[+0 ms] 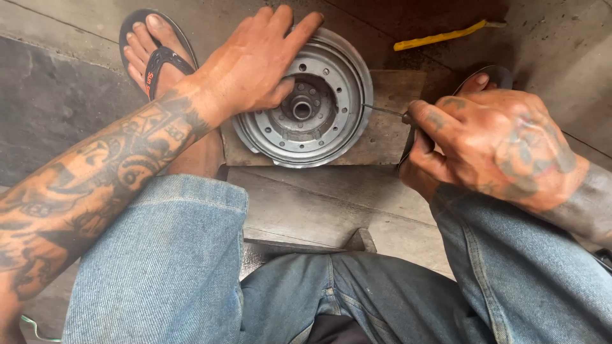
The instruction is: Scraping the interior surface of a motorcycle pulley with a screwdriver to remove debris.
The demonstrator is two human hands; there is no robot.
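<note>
Metal hub (319, 121) lies under left hand (252, 64) fingers (299, 28).

Round metal hub (306, 108) lay flat on wooden board (389, 121), toward board's left edge, overhanging it slightly. Left hand (255, 60) rested on hub's upper-left part, fingers reaching across far rim. Right hand (484, 143) sat off board's right edge, gripping thin tool (382, 110) whose tip touched hub's right rim. Left foot in sandal (156, 54) beyond board's far-left corner. Stick (440, 35) lay on floor behind board's far-right corner. Knees flanked board's near edge.
</note>
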